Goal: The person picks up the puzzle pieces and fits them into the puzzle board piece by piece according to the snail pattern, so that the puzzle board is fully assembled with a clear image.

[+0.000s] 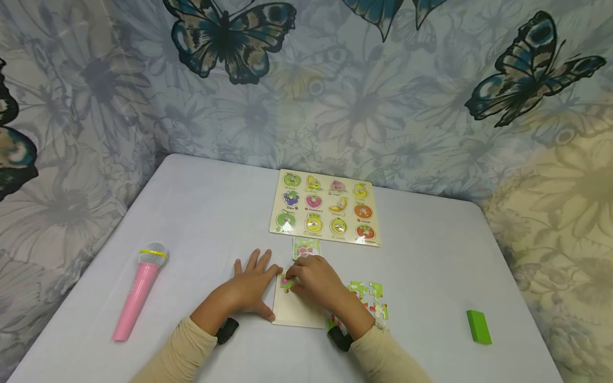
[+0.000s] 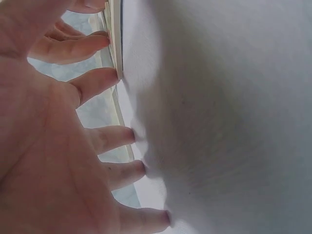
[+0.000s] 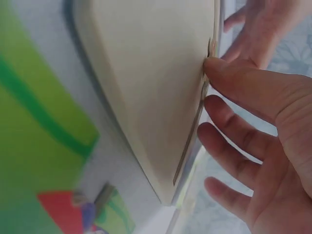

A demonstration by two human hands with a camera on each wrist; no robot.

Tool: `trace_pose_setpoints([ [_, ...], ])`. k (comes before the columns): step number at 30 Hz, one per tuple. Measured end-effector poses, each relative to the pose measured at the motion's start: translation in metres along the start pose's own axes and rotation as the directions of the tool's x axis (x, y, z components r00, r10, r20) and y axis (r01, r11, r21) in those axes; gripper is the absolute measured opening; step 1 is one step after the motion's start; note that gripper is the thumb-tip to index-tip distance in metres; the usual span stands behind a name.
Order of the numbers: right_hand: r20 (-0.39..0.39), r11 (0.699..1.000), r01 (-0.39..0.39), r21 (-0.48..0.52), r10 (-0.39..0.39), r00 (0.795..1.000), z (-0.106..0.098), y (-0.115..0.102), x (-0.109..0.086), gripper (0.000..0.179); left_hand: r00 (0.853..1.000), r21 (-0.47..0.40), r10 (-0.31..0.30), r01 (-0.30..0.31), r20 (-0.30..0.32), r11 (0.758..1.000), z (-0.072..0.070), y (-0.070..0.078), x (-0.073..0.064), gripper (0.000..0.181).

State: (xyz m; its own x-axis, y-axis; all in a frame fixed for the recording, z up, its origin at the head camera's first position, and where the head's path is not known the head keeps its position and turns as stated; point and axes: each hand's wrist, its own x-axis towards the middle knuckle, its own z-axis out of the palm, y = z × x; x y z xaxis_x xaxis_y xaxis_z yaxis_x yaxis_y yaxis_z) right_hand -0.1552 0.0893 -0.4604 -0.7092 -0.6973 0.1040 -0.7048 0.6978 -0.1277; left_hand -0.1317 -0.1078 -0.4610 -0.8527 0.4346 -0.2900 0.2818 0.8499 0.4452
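My left hand (image 1: 246, 290), fingers spread wide, touches the wooden board (image 1: 298, 313) on the tabletop (image 1: 206, 213). My right hand (image 1: 316, 279) seems to pinch a puzzle piece (image 1: 284, 283) near the board's far-left corner.

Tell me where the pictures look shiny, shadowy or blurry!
Head view: bright glare spots on the fruit board; left wrist view: a soft grey shadow across the white table; right wrist view: the green puzzle piece at the left edge looks blurry.

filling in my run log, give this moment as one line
left hand: touching board | right hand: pinching puzzle piece at board's upper left | loose pieces: right of board
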Motion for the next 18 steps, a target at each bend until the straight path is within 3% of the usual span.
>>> trace_pose_setpoints([
  [8,0.022,0.999,-0.011,-0.035,0.012,1.000,-0.005,0.003,-0.006,0.019,1.000,-0.001,0.017,-0.017,-0.007,1.000,0.003,0.003,0.004,0.096],
  [12,0.032,1.000,-0.008,-0.002,0.008,0.999,-0.012,0.009,-0.011,0.020,1.000,-0.003,-0.005,0.005,-0.023,1.000,0.005,0.002,0.000,0.097],
  [18,0.008,0.987,-0.145,0.063,0.145,0.989,-0.025,0.040,-0.045,0.021,0.999,-0.011,0.012,-0.012,-0.030,1.000,0.005,0.004,0.000,0.100],
])
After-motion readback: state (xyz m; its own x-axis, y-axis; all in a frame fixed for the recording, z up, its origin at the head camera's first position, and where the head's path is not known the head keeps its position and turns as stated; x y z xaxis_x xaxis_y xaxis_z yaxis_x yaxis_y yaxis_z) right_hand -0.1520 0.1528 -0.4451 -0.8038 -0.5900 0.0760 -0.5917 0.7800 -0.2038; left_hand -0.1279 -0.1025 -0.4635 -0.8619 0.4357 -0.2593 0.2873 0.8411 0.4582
